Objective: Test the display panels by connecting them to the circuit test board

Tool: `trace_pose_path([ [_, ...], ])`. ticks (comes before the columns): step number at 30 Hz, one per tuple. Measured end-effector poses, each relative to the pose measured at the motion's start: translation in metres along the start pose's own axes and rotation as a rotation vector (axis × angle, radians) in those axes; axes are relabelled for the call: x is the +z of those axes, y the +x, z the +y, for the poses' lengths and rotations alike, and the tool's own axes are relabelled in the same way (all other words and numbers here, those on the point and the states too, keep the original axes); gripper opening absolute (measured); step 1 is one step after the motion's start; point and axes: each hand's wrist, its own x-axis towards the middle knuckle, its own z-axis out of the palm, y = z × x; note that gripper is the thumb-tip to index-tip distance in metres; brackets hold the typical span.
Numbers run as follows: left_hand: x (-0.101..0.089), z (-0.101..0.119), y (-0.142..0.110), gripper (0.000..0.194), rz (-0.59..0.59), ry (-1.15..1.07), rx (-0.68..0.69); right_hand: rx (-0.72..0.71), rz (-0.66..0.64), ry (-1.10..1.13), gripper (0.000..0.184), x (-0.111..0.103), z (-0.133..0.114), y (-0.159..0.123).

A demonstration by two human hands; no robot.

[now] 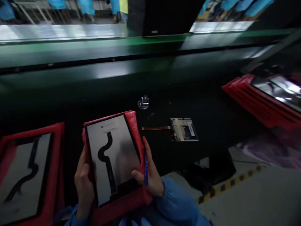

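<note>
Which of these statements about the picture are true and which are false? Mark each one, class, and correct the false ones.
1. The left hand and right hand both hold a red-wrapped display panel. True.
2. The left hand holds a blue pen. False: the right hand holds it.
3. The black stripe on the held panel is straight. False: it curves.
4. A flex cable runs from a small circuit board on the dark bench. True.
5. Another red-framed panel lies left of the held one. True.

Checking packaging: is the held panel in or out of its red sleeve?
In: the red sleeve borders the display panel on its visible sides.
</note>
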Motion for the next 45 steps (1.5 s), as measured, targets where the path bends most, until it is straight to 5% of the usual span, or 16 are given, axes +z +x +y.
trace_pose_path([
  [3, 0.0, 0.011, 0.0, 0.054, 0.148, -0.188, -0.073, 0.052, 0.016, -0.104, 0.105, 0.006, -0.002, -0.01],
  [6, -0.005, 0.015, -0.006, 0.06, 0.137, -0.162, -0.151, 0.122, 0.056, -0.103, 0.102, 0.014, -0.002, -0.023],
  [11, -0.018, 0.012, -0.016, 0.069, 0.103, -0.058, -0.248, 0.065, 0.303, -0.18, 0.082, 0.03, 0.011, -0.035],
  [17, -0.026, 0.021, 0.015, 0.064, 0.121, -0.06, -0.179, -0.086, 0.301, -0.277, 0.068, 0.037, 0.016, 0.003],
  [24, -0.016, 0.03, 0.043, 0.052, 0.243, -0.048, -0.046, -0.067, 0.252, -0.23, 0.069, 0.037, 0.009, 0.044],
  [28, -0.047, 0.057, 0.002, 0.044, 0.382, 0.229, 0.13, -0.246, 0.387, -0.233, 0.053, 0.002, -0.009, 0.042],
  [30, -0.075, 0.081, -0.021, 0.034, 0.326, 0.331, 0.177, -0.332, 0.536, -0.281, 0.028, -0.017, -0.027, 0.038],
  [32, -0.1, 0.107, -0.029, 0.033, 0.173, 0.408, 0.184, -0.392, 0.599, -0.289, 0.024, -0.026, -0.051, 0.033],
  [35, -0.114, 0.135, -0.002, 0.029, 0.019, 0.509, 0.287, -0.428, 0.473, -0.256, 0.026, -0.014, -0.085, 0.033],
  [39, -0.074, 0.132, 0.08, 0.035, -0.286, 0.623, 0.494, -0.253, -0.006, -0.212, 0.013, 0.028, -0.096, 0.052],
  [41, -0.046, 0.116, 0.113, 0.037, -0.261, 0.663, 0.537, -0.125, -0.165, -0.171, 0.013, 0.048, -0.083, 0.066],
  [45, -0.013, 0.084, 0.135, 0.041, -0.201, 0.686, 0.614, -0.033, -0.218, -0.191, 0.038, 0.068, -0.051, 0.087],
])
